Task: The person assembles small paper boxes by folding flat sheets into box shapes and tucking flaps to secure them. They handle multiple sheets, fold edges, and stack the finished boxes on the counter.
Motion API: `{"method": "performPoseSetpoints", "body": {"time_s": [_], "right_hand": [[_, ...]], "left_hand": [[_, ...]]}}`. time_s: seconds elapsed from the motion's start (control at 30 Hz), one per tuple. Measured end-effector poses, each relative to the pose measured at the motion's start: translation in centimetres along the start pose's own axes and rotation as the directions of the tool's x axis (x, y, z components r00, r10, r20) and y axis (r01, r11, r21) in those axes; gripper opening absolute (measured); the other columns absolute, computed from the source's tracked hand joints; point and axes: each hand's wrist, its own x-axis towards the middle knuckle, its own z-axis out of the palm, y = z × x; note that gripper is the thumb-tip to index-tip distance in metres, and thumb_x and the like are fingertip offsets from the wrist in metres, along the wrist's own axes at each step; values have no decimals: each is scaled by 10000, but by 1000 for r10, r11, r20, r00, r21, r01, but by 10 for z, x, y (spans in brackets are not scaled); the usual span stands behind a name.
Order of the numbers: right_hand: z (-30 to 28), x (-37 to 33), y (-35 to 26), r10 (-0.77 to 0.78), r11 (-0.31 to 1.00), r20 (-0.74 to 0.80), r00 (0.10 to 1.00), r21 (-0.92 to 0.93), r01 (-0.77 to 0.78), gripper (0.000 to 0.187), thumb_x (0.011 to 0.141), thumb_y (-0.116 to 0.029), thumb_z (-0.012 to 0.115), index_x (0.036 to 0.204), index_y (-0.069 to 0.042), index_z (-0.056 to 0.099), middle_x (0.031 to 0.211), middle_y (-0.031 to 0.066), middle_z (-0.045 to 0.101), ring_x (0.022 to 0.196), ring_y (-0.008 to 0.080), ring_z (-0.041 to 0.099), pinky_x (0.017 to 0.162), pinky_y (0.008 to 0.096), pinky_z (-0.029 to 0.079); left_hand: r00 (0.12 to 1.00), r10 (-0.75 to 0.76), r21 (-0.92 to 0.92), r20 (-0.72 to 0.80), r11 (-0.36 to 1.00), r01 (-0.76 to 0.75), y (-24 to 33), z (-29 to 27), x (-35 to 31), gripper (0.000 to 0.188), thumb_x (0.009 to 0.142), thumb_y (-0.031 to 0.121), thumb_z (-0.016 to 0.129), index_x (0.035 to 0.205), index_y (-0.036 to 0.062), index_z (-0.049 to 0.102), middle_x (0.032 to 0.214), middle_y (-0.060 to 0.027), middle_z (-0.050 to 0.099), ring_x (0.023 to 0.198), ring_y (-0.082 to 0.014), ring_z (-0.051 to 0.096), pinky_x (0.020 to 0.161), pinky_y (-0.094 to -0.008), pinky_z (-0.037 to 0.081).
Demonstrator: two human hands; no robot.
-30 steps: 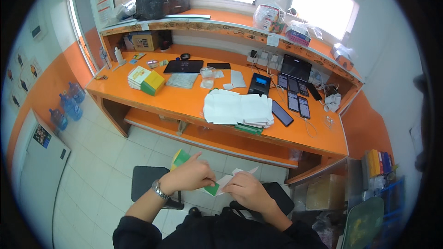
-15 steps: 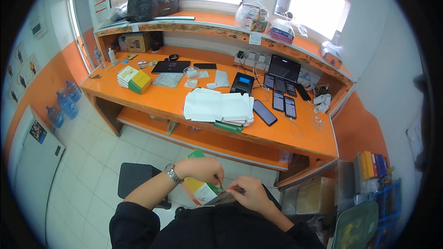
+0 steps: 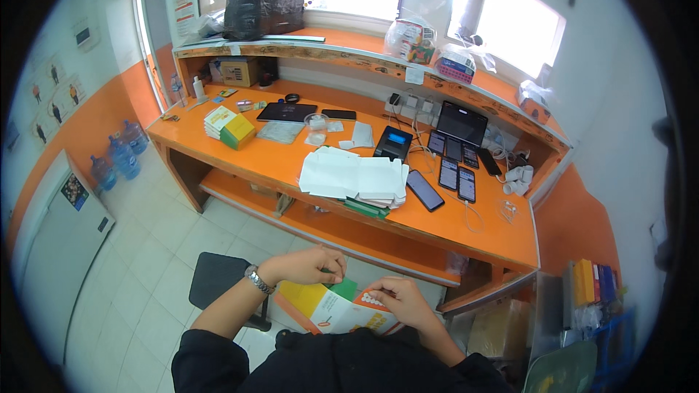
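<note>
Held in front of my body is a partly folded carton with yellow, green, white and orange panels. My left hand, with a metal watch at the wrist, is over its upper left side, fingers bent together at the edge of the green flap. My right hand pinches the upper edge of the orange panel on the right, which shows a printed picture of white round shapes. The carton's lower edge meets my dark clothing.
A stack of flat white cartons lies on the orange desk. Folded yellow-green boxes stand to its left. Several phones and a laptop are at the right. A black stool stands by my left arm.
The carton has turned and opened out, showing more of its white and orange panels. My left hand has lifted slightly and shifted left; my right hand has moved a little right. The view has shifted too.
</note>
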Motion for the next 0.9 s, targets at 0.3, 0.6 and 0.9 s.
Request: {"method": "performPoseSetpoints", "body": {"time_s": [0.3,0.6,0.9], "right_hand": [[2,8,5,-49,999,67,997,25,47,146,856,-77,617,964,2,676,831,135,663,708,213,630,668,297,497],[22,9,-17,-650,691,-319,690,-625,362,171,737,-42,664,905,-71,658,809,89,585,793,256,574,698,357,407],[29,16,-14,-283,959,-393,875,-135,249,371,747,-35,718,1097,-52,595,775,59,527,593,139,468,539,259,410]], "left_hand": [[982,-187,-197,6,963,184,-1,3,-23,245,923,136,551,1120,8,619,1011,-81,645,940,-193,591,864,-314,459],[942,-259,-49,-213,966,254,20,5,-38,226,873,146,635,1062,22,632,809,-99,664,750,-172,622,715,-299,493],[744,-322,-315,-585,936,157,42,43,-28,148,858,112,652,962,8,661,694,-52,619,617,-87,528,589,-252,445]]}}
